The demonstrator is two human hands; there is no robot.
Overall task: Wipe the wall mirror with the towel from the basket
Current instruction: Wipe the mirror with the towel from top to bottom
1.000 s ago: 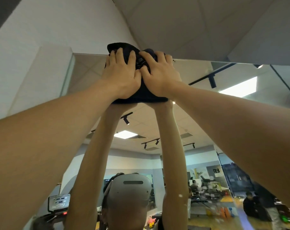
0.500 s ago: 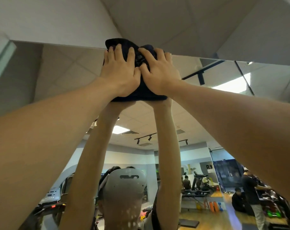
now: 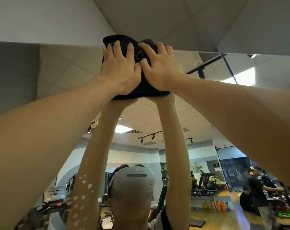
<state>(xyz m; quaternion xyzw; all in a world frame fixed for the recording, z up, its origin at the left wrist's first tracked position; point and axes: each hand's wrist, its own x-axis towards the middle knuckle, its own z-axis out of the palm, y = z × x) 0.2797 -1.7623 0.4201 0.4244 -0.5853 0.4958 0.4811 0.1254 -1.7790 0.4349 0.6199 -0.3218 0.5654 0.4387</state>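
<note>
The dark towel [image 3: 139,90] is bunched and pressed flat against the wall mirror [image 3: 207,103] at its top edge, with the upper part of the cloth overlapping the bare wall above the glass. It sits near the middle of the top edge as far as that edge is in view.

The left hand [image 3: 120,70] lies on the left half of the towel, fingers spread and nearly straight, palm pushing the cloth onto the glass. The right hand [image 3: 161,67] covers the right half in the same manner, fingers extended with a slight bend over the folds. The thumbs of the two hands touch at the centre of the towel. Neither hand visibly wraps around the cloth; both press it.

Both bare forearms reach up from the lower corners of the view.

Below the towel the mirror reflects the raised arms and a grey headset [image 3: 132,181] on the person's head. Further back, the reflection shows ceiling panels with track lights, a treadmill [image 3: 55,195] at the lower left, and gym equipment with other people [image 3: 255,188] at the lower right.
</note>
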